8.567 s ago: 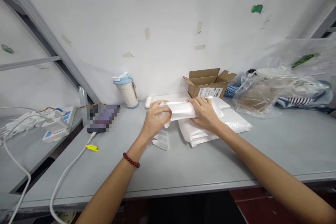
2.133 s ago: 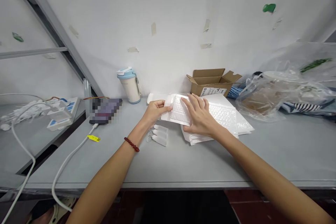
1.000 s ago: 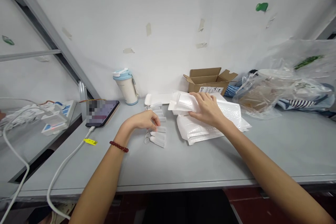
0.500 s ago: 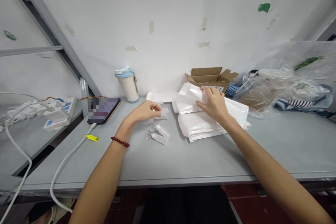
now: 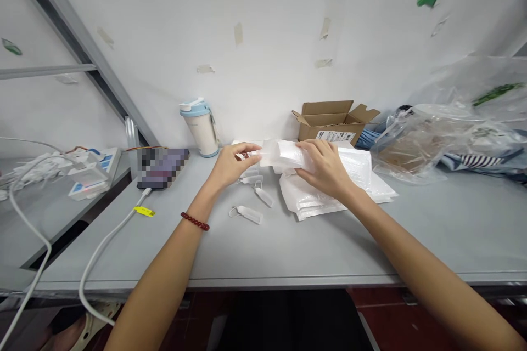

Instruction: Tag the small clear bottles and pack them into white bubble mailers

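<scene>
My left hand (image 5: 236, 165) has its thumb and fingers pinched on a small translucent white piece (image 5: 267, 154) at the open end of a white bubble mailer (image 5: 290, 154). Whether the piece is inside the mailer or just against its mouth, I cannot tell. My right hand (image 5: 327, 167) grips the mailer from the right, thumb below and fingers on top. Under it lies a stack of white bubble mailers (image 5: 315, 200). In front of my left hand are small translucent tags with thin loops, one tag (image 5: 249, 214) nearest me and another tag (image 5: 264, 196) behind it.
At the back left stands a cream tumbler (image 5: 200, 129) with a blue lid. A phone (image 5: 162, 169) on a white cable and a power strip (image 5: 96, 175) are further left. An open cardboard box (image 5: 329, 123) and a clear plastic bag (image 5: 411, 148) are behind to the right.
My left hand has lifted from the tags toward the mailer with a translucent piece. My right hand has lowered the mailer and brought it left to meet it. One tag has shifted and turned.
</scene>
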Demonstrator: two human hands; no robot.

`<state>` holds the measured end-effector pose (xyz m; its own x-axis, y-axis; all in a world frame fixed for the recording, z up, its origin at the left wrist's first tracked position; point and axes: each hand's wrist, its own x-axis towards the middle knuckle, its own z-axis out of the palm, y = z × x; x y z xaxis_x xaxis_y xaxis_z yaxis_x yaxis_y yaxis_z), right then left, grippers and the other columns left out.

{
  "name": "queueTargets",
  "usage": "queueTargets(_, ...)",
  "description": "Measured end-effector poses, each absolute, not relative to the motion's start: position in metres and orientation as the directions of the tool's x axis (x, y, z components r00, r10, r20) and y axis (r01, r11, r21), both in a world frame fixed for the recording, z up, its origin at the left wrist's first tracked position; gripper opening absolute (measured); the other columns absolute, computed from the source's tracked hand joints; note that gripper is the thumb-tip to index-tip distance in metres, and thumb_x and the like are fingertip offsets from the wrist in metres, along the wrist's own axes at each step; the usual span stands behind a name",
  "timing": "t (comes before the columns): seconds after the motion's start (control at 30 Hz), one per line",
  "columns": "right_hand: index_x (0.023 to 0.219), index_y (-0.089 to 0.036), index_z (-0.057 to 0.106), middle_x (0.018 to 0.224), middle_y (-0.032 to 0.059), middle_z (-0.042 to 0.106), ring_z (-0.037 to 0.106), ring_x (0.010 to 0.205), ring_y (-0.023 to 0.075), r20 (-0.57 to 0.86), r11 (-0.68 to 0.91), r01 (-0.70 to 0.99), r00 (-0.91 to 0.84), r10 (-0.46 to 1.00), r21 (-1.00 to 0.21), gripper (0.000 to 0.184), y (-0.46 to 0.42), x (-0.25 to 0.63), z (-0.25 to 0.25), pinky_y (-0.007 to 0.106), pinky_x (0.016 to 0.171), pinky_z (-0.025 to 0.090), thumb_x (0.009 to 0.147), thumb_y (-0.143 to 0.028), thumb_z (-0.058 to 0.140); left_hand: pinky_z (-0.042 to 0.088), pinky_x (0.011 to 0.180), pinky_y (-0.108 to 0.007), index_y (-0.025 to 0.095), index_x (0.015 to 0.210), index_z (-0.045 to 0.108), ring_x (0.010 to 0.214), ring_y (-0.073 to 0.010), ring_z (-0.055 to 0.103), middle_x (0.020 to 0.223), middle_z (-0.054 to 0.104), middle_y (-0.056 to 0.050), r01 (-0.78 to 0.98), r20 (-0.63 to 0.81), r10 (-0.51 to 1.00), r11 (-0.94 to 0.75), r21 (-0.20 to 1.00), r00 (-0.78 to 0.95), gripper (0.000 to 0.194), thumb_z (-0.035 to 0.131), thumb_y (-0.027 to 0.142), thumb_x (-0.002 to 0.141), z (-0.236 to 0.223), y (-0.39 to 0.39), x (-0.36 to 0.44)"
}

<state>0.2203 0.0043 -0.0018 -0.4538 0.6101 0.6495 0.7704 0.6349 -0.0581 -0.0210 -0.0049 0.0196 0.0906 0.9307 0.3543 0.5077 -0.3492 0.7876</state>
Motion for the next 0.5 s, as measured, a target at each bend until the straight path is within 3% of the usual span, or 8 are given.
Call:
queueTargets(0.17,0.117,-0.021,0.046,0.114,0.0126,0.057,0.050,0.105,0.0288,0.670,0.658,0.752,-0.467,0.577,-0.042,0.041,0.000,0.216,-0.002,0.042,0.089,0.032,0.077,-0.025,0.053,0.047,0.067,-0.027,0.017,0.098,0.071,0.073,-0.0146,0.058,0.095,0.070,-0.005,0.420,0.398,0.913,-0.398,0.816,0.091,0.033,0.068,0.033,0.069,0.016,-0.009,-0.004)
queueTargets(0.3,0.119,-0.020,0.047,0.113,0.0129,0.057,0.049,0.107,0.0309,0.704,0.592,0.803,-0.381,0.599,-0.069,0.042,0.005,0.221,-0.003,0.044,0.089,0.032,0.077,-0.026,0.053,0.048,0.083,-0.032,0.018,0.098,0.071,0.101,-0.0218,0.060,0.115,0.066,-0.008,0.278,0.475,0.871,-0.490,0.826,0.126,0.030,0.066,0.030,0.071,0.020,-0.006,-0.014)
queueTargets(0.37,0.119,-0.020,0.047,0.112,0.0133,0.057,0.049,0.107,0.0318,0.731,0.527,0.843,-0.292,0.617,-0.107,0.042,0.010,0.226,-0.003,0.044,0.088,0.033,0.078,-0.027,0.052,0.046,0.089,-0.033,0.017,0.096,0.071,0.108,-0.0231,0.058,0.116,0.066,-0.008,0.323,0.505,0.862,-0.487,0.811,0.031,0.028,0.064,0.028,0.071,0.020,0.001,-0.030)
queueTargets(0.5,0.116,-0.019,0.049,0.108,0.0129,0.058,0.050,0.102,0.0313,0.749,0.420,0.887,-0.145,0.647,-0.191,0.038,0.019,0.233,-0.005,0.043,0.083,0.036,0.079,-0.032,0.050,0.047,0.084,-0.032,0.012,0.091,0.071,0.089,-0.0217,0.064,0.096,0.072,-0.010,0.589,0.462,0.871,-0.289,0.754,-0.164,0.026,0.056,0.024,0.074,0.010,0.018,-0.059)
